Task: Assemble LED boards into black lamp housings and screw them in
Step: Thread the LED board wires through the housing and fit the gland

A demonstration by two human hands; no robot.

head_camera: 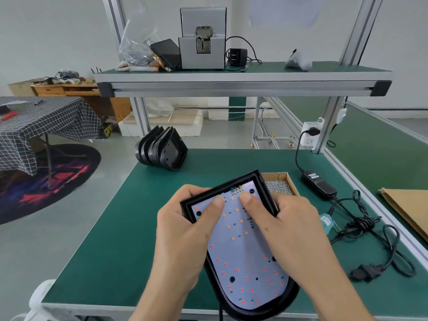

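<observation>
While both my thumbs press flat on the white LED board [243,246], my left hand [185,232] and right hand [298,228] clamp the black lamp housing [287,295] from either side, fingers curled under its edges, low in the centre of the frame. That board sits inside the housing, with coloured wires [236,189] at its far end. Just beyond my right hand lies a small cardboard box of screws [279,185], touching the housing or nearly so; I cannot tell which. Further up and left on the green table [111,239] leans a stack of empty black housings [162,148]. To the right, a black power adapter [318,184] trails tangled cable. On the upper shelf stands a grey screw feeder [202,40].
</observation>
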